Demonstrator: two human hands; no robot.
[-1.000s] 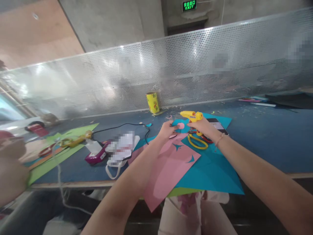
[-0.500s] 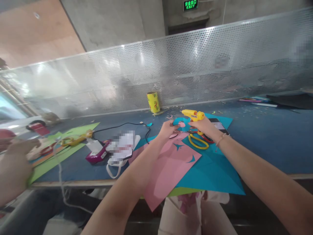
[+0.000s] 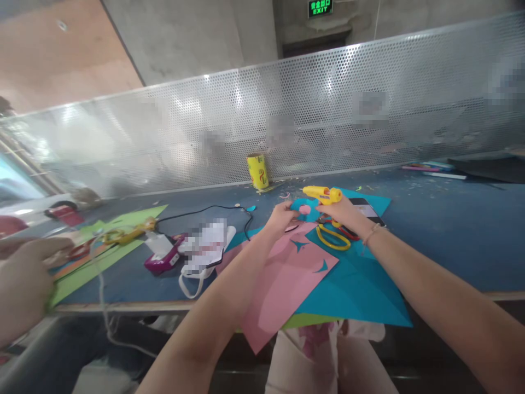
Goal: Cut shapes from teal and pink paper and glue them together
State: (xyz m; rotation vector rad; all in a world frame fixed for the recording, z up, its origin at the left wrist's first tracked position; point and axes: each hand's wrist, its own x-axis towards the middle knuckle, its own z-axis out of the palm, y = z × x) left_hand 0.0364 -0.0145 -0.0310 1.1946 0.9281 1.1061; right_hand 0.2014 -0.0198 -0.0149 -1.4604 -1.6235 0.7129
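Observation:
My left hand [image 3: 283, 214] pinches the left edge of a small blue paper cutout [image 3: 312, 203] with a pink paper piece [image 3: 304, 209] at its middle. My right hand [image 3: 343, 210] is wrapped round a yellow glue gun [image 3: 322, 193], whose nozzle points left above the cutout. Its fingertips reach the cutout's right edge; whether they grip it, I cannot tell. Below lie scissors with yellow and red handles [image 3: 333, 241], a pink paper sheet [image 3: 283, 290] with blue scraps, and a large blue sheet [image 3: 356, 290].
A yellow roll [image 3: 257, 171] stands by the perforated metal screen [image 3: 184, 142]. To the left lie a phone [image 3: 205, 249], a purple charger-like box [image 3: 162, 260] and cables. A co-worker's hand [image 3: 30, 273] is over green paper [image 3: 92, 279]. Another phone [image 3: 366, 208] lies beside my right wrist.
The glue gun has shifted slightly left and down. The pink piece on the cutout shows more fully. The co-worker's hand has moved a little.

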